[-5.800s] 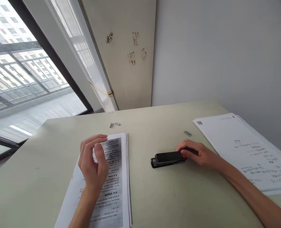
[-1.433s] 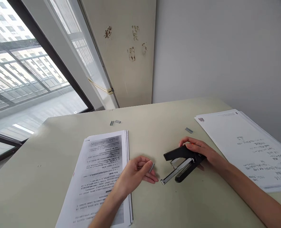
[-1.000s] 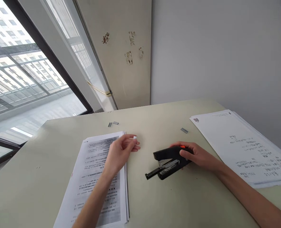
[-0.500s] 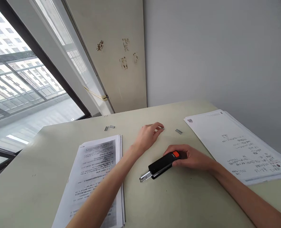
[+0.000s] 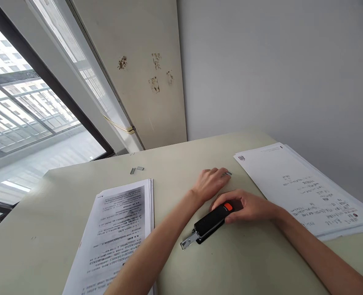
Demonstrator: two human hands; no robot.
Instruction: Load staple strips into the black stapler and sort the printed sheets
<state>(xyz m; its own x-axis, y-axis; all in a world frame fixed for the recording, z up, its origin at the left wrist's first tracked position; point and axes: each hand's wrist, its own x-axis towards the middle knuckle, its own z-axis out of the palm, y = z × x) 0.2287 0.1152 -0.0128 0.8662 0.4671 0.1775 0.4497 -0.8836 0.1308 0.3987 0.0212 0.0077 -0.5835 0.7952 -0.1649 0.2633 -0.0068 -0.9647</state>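
A black stapler (image 5: 209, 223) with an orange button at its rear lies on the pale green table (image 5: 249, 262). Its metal staple tray sticks out at the front end. My right hand (image 5: 250, 205) is closed over the stapler's rear end and holds it down. My left hand (image 5: 210, 182) reaches just beyond the stapler, with its fingers curled and pinched. A small grey staple strip (image 5: 228, 173) shows at its fingertips, down at the table top.
A stack of printed sheets (image 5: 120, 229) lies at the left. A wider stack of white sheets (image 5: 301, 188) lies at the right by the wall. Two loose staple strips (image 5: 137, 169) rest near the far edge. A window runs along the left.
My left hand carried a staple strip from beside the stapler across to the far right. My right hand closed the stapler's lid and kept hold. The view has shifted right.
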